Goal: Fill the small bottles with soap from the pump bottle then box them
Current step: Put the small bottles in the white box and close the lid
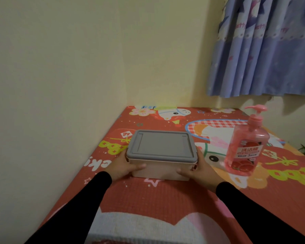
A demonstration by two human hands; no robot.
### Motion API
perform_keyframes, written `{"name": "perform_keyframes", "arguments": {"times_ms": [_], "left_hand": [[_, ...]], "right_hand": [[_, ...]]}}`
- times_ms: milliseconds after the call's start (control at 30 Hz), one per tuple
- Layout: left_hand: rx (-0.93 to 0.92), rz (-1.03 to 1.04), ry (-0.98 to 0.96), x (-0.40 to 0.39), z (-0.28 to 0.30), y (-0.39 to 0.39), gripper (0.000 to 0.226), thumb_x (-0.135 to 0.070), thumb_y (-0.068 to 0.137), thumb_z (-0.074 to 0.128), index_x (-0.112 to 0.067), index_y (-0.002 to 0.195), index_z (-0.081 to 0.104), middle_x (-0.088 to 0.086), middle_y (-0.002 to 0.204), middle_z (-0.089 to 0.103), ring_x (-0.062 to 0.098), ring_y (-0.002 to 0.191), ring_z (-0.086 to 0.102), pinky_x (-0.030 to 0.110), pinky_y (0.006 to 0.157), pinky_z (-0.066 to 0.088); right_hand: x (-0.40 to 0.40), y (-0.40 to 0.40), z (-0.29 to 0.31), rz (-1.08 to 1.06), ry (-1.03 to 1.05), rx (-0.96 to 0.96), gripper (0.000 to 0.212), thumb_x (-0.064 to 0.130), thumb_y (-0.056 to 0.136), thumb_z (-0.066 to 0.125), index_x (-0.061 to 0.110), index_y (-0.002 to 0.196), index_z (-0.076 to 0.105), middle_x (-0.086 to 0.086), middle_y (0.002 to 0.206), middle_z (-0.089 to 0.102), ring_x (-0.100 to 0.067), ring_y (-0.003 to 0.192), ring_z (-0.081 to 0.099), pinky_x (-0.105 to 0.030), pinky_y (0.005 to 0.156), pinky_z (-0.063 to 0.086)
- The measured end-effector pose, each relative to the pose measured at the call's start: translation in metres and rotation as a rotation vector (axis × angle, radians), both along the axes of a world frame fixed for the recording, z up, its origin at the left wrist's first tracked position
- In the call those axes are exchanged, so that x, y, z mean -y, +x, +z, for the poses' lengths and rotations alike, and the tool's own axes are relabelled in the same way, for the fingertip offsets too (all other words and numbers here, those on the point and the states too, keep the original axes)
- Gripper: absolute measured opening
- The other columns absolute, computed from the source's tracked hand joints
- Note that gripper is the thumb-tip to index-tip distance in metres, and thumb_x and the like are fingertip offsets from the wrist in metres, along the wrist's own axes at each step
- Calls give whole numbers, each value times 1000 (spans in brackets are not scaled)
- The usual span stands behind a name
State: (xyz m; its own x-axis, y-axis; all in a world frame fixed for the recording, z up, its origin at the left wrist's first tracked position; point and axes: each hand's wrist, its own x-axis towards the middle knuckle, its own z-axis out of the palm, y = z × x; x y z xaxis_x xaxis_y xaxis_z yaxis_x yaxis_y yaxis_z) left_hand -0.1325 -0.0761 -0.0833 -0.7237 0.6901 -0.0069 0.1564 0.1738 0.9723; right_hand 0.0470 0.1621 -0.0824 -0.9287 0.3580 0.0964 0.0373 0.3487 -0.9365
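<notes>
You have one box [161, 161] with a grey lid [161, 146] shut on it and one pink pump bottle [246, 147] on the table [165, 199], which carries a red cartoon-print cover; no small bottles show. Your left hand [121, 167] and right hand [200, 170] each make a grip on one short end of the box, thumbs curled onto its near face, so it sits squarely between them toward the table's left edge. The pump bottle stands upright near the right edge, just beside the box and apart from both hands, below one blue curtain [264, 48].
</notes>
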Motion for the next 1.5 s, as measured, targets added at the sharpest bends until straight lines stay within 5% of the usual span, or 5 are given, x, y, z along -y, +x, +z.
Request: {"name": "perform_keyframes", "arguments": {"times_ms": [267, 433, 800, 1033, 1500], "left_hand": [[-85, 123, 33, -8, -10, 4, 78, -14, 63, 89, -40, 122, 44, -16, 115, 65, 1, 104, 61, 15, 81, 50], [-60, 87, 86, -21, -13, -16, 84, -9, 61, 89, -30, 131, 48, -9, 122, 66, 10, 113, 62, 32, 95, 51], [-92, 83, 107, -75, -14, -79, 73, -6, 62, 88, -34, 120, 52, -10, 115, 68, 1, 103, 64, 16, 80, 52], [-97, 85, 82, -102, -17, -120, 97, -28, 50, 91, -24, 135, 46, -10, 123, 65, 7, 112, 61, 24, 92, 50], [-195, 156, -197, -103, -19, -114, 68, -33, 68, 83, -19, 127, 53, -7, 117, 66, 13, 107, 63, 31, 93, 50]], "right_hand": [[0, -11, -10, -92, 76, -35, 102, 22, 70, 85, 34, 147, 17, 34, 117, 52, 13, 102, 54, -7, 77, 47], [-11, -27, -8, -129, 73, -38, 101, 23, 69, 85, 37, 145, 20, 40, 111, 48, 14, 97, 53, -5, 72, 45], [-64, -94, -7, -145, 128, -29, 106, 33, 65, 87, 41, 146, 18, 35, 117, 53, 0, 106, 58, -27, 93, 49], [-89, -130, -8, -144, 101, -58, 99, 15, 71, 83, 30, 146, 20, 32, 117, 49, 13, 101, 51, -2, 75, 46], [-91, -128, -10, -176, 200, 174, 84, 39, 75, 79, 29, 143, 30, 10, 129, 54, -13, 111, 56, -28, 92, 47]]}}
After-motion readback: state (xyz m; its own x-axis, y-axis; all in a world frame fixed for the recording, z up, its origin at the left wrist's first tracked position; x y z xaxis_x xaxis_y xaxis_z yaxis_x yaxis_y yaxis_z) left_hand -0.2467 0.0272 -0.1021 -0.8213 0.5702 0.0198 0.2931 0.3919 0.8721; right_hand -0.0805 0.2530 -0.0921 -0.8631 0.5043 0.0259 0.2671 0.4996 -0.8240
